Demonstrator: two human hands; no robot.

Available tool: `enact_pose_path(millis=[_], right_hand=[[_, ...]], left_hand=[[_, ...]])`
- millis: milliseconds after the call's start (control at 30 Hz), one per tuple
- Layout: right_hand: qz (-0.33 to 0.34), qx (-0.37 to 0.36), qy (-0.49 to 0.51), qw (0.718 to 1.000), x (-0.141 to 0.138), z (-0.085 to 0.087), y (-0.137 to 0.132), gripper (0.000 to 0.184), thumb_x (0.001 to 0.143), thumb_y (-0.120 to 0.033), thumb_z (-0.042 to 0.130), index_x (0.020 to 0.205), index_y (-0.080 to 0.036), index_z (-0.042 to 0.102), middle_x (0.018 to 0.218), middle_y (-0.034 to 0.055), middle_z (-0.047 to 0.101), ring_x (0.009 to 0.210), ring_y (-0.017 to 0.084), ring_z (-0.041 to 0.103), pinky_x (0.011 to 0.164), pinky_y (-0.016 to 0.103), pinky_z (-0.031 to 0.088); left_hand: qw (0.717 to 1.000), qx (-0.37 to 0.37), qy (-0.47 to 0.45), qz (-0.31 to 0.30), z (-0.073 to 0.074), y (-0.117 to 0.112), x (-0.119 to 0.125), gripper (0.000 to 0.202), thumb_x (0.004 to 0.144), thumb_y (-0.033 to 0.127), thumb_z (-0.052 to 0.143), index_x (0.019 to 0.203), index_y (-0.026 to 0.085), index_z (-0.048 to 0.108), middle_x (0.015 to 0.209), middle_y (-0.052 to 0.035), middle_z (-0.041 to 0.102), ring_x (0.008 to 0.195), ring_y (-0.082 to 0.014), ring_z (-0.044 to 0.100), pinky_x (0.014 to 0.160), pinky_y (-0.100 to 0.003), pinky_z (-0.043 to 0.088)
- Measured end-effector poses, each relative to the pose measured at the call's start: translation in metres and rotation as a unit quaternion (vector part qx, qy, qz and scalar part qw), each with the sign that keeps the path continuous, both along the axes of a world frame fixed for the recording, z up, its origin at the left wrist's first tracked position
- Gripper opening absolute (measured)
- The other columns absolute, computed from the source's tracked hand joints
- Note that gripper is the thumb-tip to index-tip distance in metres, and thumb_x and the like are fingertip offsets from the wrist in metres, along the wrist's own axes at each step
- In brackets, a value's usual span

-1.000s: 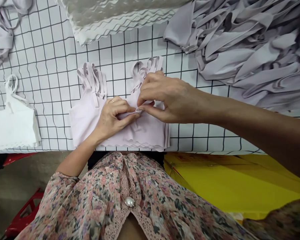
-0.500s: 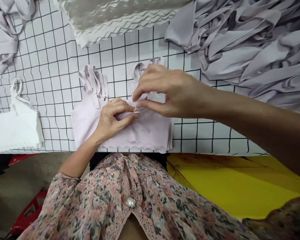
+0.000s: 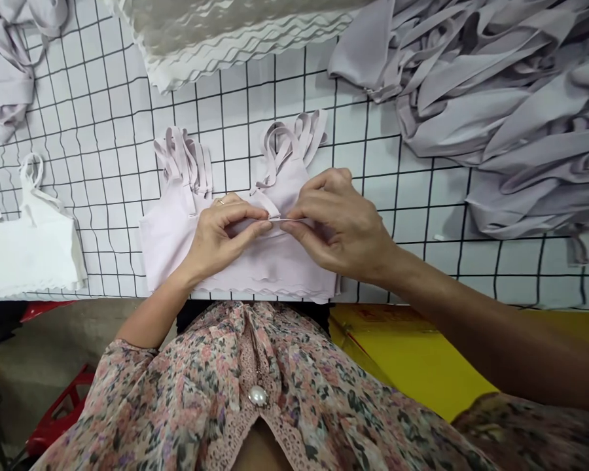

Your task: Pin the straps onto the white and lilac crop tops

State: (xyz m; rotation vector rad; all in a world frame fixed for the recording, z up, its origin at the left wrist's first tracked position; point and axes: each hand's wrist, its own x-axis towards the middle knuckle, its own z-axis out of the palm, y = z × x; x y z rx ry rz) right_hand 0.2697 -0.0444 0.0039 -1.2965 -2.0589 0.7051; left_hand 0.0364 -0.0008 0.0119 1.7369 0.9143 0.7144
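A pale lilac bralette [image 3: 299,268] lies front and centre on a stack of similar ones, its wavy hem toward me. Looped straps [image 3: 181,157] rise at its left, and more loops [image 3: 282,144] at its right. My left hand [image 3: 226,232], with a ring on one finger, pinches the bralette's top edge near the base of the right strap. Just right of it, my right hand [image 3: 346,222] pinches the same edge between thumb and forefinger. A thin stretch of edge shows between the fingertips, and the strap's end lies right above it.
The table has a white cloth with black grid lines [image 3: 235,118]. Lilac bralettes are heaped at the right [image 3: 500,118]. A stack of white wavy-edged fabric [image 3: 245,39] lies at the back, white bralettes [image 3: 34,248] at the left. Yellow boxes [image 3: 402,360] stand below the front edge.
My right hand has come down and to the right from over the right strap, and now pinches the top edge. The right strap loops show more fully. My left hand has barely moved.
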Motion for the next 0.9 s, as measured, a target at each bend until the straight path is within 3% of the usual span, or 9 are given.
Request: enact_pose_path(millis=[167,300,467,567,633,667,767,900], right_hand=[[-0.044,0.008,0.013,0.999,-0.009,0.003,-0.005,0.013,0.103,-0.032,0.065,0.091,-0.027,0.067,0.082,0.0037,0.071,0.1,0.031,0.063,0.096,0.055,0.044],[-0.086,0.037,0.06,0.994,-0.02,0.0,-0.01,0.014,0.101,-0.025,0.063,0.087,-0.026,0.065,0.077,0.0043,0.068,0.098,0.03,0.064,0.089,0.052,0.05],[-0.082,0.076,0.073,0.991,-0.006,0.003,-0.004,0.012,0.103,-0.022,0.06,0.098,-0.027,0.07,0.086,0.0032,0.076,0.093,0.027,0.068,0.088,0.05,0.056],[-0.021,0.112,0.039,0.993,0.003,0.007,0.01,0.036,0.104,-0.012,0.052,0.128,-0.03,0.071,0.127,0.0052,0.081,0.12,0.028,0.071,0.109,0.056,0.054],[0.049,0.088,0.008,0.995,0.004,0.01,0.023,0.053,0.102,-0.006,0.044,0.143,-0.031,0.067,0.152,0.0051,0.071,0.151,0.031,0.056,0.124,0.063,0.045],[0.084,0.07,-0.004,0.994,0.004,0.012,0.029,0.057,0.1,-0.004,0.042,0.144,-0.031,0.066,0.156,0.0048,0.069,0.159,0.032,0.047,0.128,0.068,0.04],[0.154,0.038,-0.044,0.986,0.003,0.016,0.044,0.048,0.096,-0.006,0.044,0.129,-0.026,0.072,0.132,0.0081,0.078,0.159,0.039,0.045,0.121,0.082,0.035],[0.158,0.085,-0.08,0.981,0.01,0.02,0.039,0.015,0.102,-0.024,0.054,0.096,-0.024,0.068,0.102,0.0074,0.077,0.135,0.038,0.061,0.114,0.081,0.037]], left_hand=[[0.999,0.044,0.026,-0.002,-0.003,0.001,0.002,0.026,0.102,0.047,0.079,0.092,0.023,0.08,0.085,-0.0021,0.079,0.083,-0.0168,0.066,0.081,-0.037,0.055],[0.997,0.077,0.013,-0.007,-0.006,0.0,0.002,0.019,0.102,0.039,0.078,0.091,0.023,0.08,0.082,-0.001,0.079,0.081,-0.0165,0.066,0.083,-0.038,0.055],[0.997,0.061,0.035,-0.012,-0.004,0.0,0.001,0.018,0.103,0.038,0.076,0.093,0.024,0.081,0.085,-0.0017,0.079,0.084,-0.0181,0.067,0.084,-0.04,0.055],[0.996,0.063,0.052,-0.024,-0.003,0.0,0.001,0.022,0.104,0.04,0.073,0.09,0.024,0.079,0.083,-0.0016,0.078,0.084,-0.0184,0.066,0.086,-0.041,0.055],[0.994,0.082,0.061,-0.027,-0.005,0.0,0.0,0.021,0.103,0.04,0.073,0.088,0.025,0.077,0.083,-0.0012,0.078,0.084,-0.019,0.066,0.091,-0.043,0.055],[0.993,0.092,0.067,-0.026,-0.006,0.0,0.0,0.02,0.102,0.039,0.074,0.088,0.025,0.076,0.083,-0.0011,0.078,0.086,-0.0194,0.066,0.094,-0.044,0.055],[0.987,0.129,0.087,-0.026,-0.011,-0.002,-0.001,0.016,0.1,0.034,0.074,0.087,0.026,0.072,0.085,-0.0003,0.078,0.088,-0.02,0.067,0.096,-0.044,0.054],[0.975,0.196,0.096,-0.031,-0.016,-0.005,0.001,0.013,0.101,0.028,0.072,0.088,0.025,0.068,0.081,0.0014,0.074,0.088,-0.0192,0.064,0.089,-0.039,0.052]])
